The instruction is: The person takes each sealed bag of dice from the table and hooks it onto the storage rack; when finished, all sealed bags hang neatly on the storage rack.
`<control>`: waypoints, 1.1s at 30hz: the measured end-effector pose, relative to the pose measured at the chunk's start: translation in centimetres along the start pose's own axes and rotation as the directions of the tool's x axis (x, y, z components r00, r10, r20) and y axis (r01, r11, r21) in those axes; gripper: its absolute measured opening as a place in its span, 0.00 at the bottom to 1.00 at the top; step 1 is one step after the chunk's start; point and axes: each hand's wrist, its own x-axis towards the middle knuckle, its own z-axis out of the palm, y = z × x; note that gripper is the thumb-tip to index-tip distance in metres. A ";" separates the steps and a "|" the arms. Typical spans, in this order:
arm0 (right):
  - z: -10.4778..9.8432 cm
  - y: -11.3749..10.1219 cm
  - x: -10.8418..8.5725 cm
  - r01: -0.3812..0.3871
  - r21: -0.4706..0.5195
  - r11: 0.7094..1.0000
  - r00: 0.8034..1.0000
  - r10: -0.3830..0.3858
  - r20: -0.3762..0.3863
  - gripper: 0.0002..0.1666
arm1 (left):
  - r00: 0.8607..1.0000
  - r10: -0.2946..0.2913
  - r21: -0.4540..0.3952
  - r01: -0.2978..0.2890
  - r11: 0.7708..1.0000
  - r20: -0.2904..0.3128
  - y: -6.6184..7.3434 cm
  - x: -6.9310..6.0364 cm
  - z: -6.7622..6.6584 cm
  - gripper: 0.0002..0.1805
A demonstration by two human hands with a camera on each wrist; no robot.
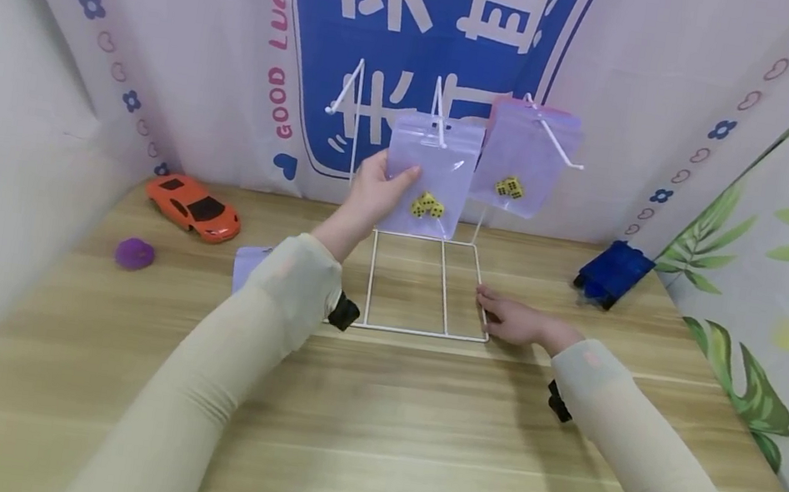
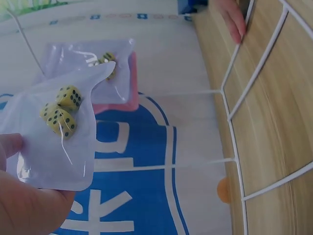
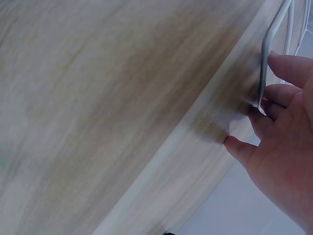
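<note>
My left hand (image 1: 373,193) pinches the left edge of a clear bag of yellow dice (image 1: 422,166), thumb on its front; the bag's top is at the middle hook (image 1: 439,105) of a white wire rack (image 1: 398,330). In the left wrist view the thumb and a finger grip this bag (image 2: 54,161). Another dice bag (image 1: 529,151), with pink behind it, hangs on the right hook. My right hand (image 1: 516,320) holds the right side of the rack's base; the right wrist view shows its fingers (image 3: 288,68) at the wire (image 3: 264,63). The left hook (image 1: 347,88) carries nothing.
An orange toy car (image 1: 194,208) and a purple object (image 1: 134,253) lie on the left of the wooden table (image 1: 367,444). Another bag (image 1: 248,263) lies partly behind my left sleeve. A dark blue object (image 1: 614,273) is at the back right, before a printed cloth backdrop (image 1: 220,87).
</note>
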 end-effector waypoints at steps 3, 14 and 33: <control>0.0 0.0 0.1 -0.005 -0.001 1.000 1.000 0.005 0.007 0.35 | 1.000 -0.007 0.061 0.008 0.998 -0.019 -0.2 1.4 -0.2 0.20; 0.0 -0.2 0.1 -0.042 0.034 0.999 0.999 0.041 0.029 0.36 | 0.999 -0.022 0.008 0.022 1.000 -0.047 -0.9 5.4 0.2 0.20; -0.1 -0.1 0.1 -0.058 0.049 0.997 0.998 0.057 0.027 0.36 | 1.000 -0.018 0.130 0.017 0.991 0.004 -1.1 7.0 -0.4 0.22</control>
